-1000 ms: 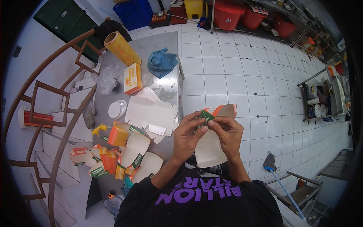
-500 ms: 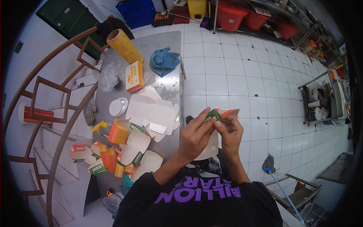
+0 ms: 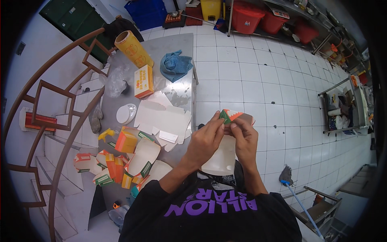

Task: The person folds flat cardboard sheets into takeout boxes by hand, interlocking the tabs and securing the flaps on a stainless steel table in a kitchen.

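Note:
In front of my chest I hold a cardboard food carton (image 3: 232,115), patterned orange and green outside and white inside. My left hand (image 3: 203,144) pinches its green corner with the fingertips. My right hand (image 3: 244,141) grips the orange end, thumb toward me. A broad white panel of the carton hangs below my hands, over my lap. On the steel table (image 3: 177,44) to the left are several partly folded cartons (image 3: 148,155) in a loose heap. Beyond the heap, flat white carton blanks (image 3: 161,117) lie with their pale side up.
A yellow film roll (image 3: 134,49), an orange-and-white box (image 3: 143,82), a blue cloth (image 3: 175,66) and a white round scale (image 3: 126,114) stand on the table. A brown metal railing (image 3: 60,157) curves along the left. A blue-handled mop (image 3: 302,209) lies at lower right.
The carton has tilted in my hands, its green corner now pointing up. My right hand has shifted slightly, and more of the white panel shows below.

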Motion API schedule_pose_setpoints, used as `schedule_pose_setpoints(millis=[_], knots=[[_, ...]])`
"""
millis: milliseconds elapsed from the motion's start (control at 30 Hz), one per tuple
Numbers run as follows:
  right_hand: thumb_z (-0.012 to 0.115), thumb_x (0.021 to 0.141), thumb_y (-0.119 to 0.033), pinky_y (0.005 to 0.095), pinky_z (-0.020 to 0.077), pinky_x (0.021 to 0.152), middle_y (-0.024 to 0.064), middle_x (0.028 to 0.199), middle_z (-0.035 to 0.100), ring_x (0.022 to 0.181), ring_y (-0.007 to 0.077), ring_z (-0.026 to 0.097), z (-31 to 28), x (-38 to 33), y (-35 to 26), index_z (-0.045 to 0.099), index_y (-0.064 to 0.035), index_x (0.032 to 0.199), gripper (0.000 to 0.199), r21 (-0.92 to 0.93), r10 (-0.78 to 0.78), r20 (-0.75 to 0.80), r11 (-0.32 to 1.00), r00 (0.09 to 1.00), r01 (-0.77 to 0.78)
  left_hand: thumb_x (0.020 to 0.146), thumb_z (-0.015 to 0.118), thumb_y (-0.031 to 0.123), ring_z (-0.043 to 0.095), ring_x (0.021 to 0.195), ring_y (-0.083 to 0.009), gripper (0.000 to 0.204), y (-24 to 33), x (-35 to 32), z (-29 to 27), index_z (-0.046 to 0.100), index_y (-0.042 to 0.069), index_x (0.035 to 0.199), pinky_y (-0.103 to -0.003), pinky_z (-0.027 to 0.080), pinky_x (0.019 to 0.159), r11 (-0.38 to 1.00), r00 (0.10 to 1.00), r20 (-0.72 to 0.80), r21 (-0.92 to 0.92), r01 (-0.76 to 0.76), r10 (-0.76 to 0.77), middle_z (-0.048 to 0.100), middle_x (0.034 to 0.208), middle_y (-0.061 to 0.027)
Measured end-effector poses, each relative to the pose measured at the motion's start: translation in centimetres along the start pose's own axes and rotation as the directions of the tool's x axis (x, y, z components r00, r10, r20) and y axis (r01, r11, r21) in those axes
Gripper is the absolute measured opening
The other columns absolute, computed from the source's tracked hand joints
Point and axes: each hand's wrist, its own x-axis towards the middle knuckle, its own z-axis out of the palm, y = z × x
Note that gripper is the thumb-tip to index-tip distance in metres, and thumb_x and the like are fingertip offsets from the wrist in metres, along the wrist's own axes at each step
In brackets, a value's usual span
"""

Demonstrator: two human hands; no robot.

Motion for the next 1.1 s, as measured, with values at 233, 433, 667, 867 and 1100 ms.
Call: schedule_pose_setpoints(millis=[233, 433, 667, 867, 1100], knots=[[0.057, 0.091, -0.009, 0.0231, 0.0444, 0.078, 0.0055, 0.092, 0.061, 0.085, 0.0097, 0.056, 0.9, 0.0, 1.8, 0.061, 0.0044, 0.103, 0.019, 0.03, -0.128, -0.115, 0.991, 0.985, 0.132, 0.081, 0.061, 0.003, 0.066, 0.079, -0.0333, 0.018, 0.0, -0.2, 0.4, 0.056, -0.005, 0.097, -0.034, 0.055, 0.062, 1.0, 0.997, -0.076, -0.025, -0.007, 0.005, 0.062, 0.101, -0.0258], [0.06, 0.089, -0.011, 0.0239, 0.0445, 0.079, 0.0052, 0.092, 0.062, 0.086, 0.0102, 0.056, 1.2, 0.0, 2.8, 0.062, 0.0038, 0.102, 0.02, 0.129, -0.095, -0.117, 0.986, 0.989, 0.11, 0.084, 0.059, 0.003, 0.067, 0.074, -0.0306, 0.015, 0.5, -0.1, -0.2, 0.058, -0.005, 0.095, -0.033, 0.053, 0.059, 0.998, 0.997, -0.044, 0.013, 0.066, -0.065, 0.065, 0.095, -0.0221], [0.057, 0.091, -0.012, 0.03, 0.0442, 0.089, 0.0084, 0.105, 0.06, 0.098, 0.0143, 0.055, 0.7, 0.1, 3.4, 0.059, 0.0017, 0.107, 0.021, 0.437, 0.056, 0.031, 0.897, 0.998, -0.064, 0.084, 0.06, 0.003, 0.067, 0.076, -0.0316, 0.014, 0.2, -0.4, -0.1, 0.06, -0.005, 0.095, -0.033, 0.053, 0.059, 0.999, 0.999, -0.046, 0.048, 0.001, 0.001, 0.066, 0.09, -0.0211], [0.055, 0.091, -0.011, 0.0354, 0.039, 0.097, 0.0081, 0.112, 0.058, 0.105, 0.0176, 0.053, 1.2, 0.0, 3.5, 0.053, -0.0005, 0.114, 0.026, 0.654, 0.104, 0.083, 0.745, 0.991, -0.132, 0.08, 0.064, 0.007, 0.066, 0.077, -0.0311, 0.014, 0.0, -0.2, 0.3, 0.061, -0.001, 0.091, -0.035, 0.054, 0.064, 0.995, 0.995, -0.089, 0.093, -0.042, 0.051, 0.064, 0.099, -0.0223], [0.058, 0.088, -0.01, 0.029, 0.0392, 0.09, 0.0084, 0.108, 0.057, 0.101, 0.0136, 0.053, 1.1, -0.7, 3.2, 0.05, 0.0001, 0.115, 0.03, 0.342, 0.018, 0.052, 0.939, 0.998, -0.035, 0.07, 0.072, 0.007, 0.065, 0.079, -0.0273, 0.02, -0.9, 0.1, -0.1, 0.064, 0.002, 0.088, -0.033, 0.052, 0.066, 0.993, 0.989, -0.137, 0.112, -0.038, 0.053, 0.065, 0.095, -0.0131]])
